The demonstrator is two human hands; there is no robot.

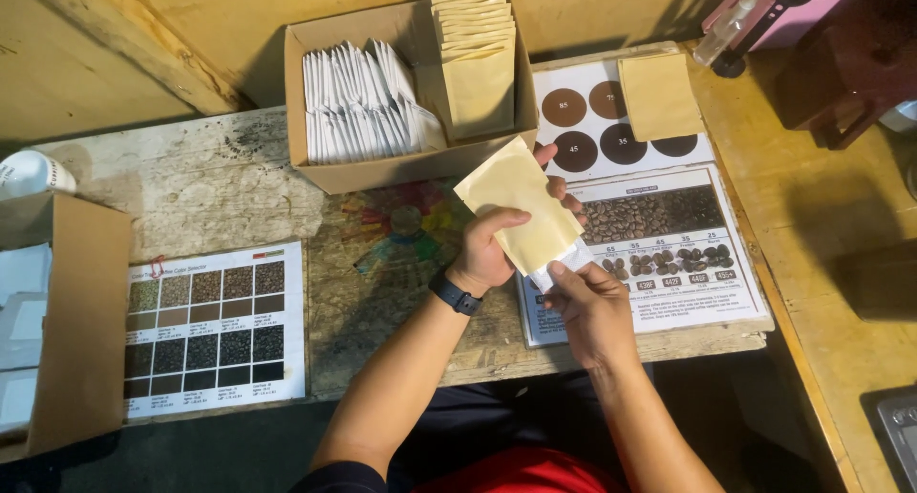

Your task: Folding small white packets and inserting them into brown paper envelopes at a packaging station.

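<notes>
- Nearest me, my right hand [590, 307] pinches the white sachet [562, 264] by its near end, thumb on top and fingers curled beneath; only a short strip of the sachet shows, and the rest lies inside the pouch mouth.
- Just beyond, my left hand [492, 249] is wrapped about the tan paper pouch [521, 206], thumb across the front face and fingers behind, their tips showing past its far right edge. The pouch is held off the bench, tilted, with its open mouth toward the right hand.
- I judge the step in hand to be seating the sachet in the pouch. To do it well I would keep the mouth slightly bowed with the left thumb, feed the sachet straight along the pouch's long axis, and hold it flat so that no corner catches the paper lip.
- Under both hands lies a laminated bean chart [669, 254], flat on the wooden bench [229, 187]; a second chart of colour swatches [215, 326] lies at near left.
- Farther off, an open cardboard box [315, 159] holds upright white sachets [358, 106] on its left and a row of tan pouches [473, 53] on its right.
- A single tan pouch [659, 96] rests on the sheet of brown discs [597, 120], far right.
- At the left edge stands another cardboard box [81, 321].
</notes>
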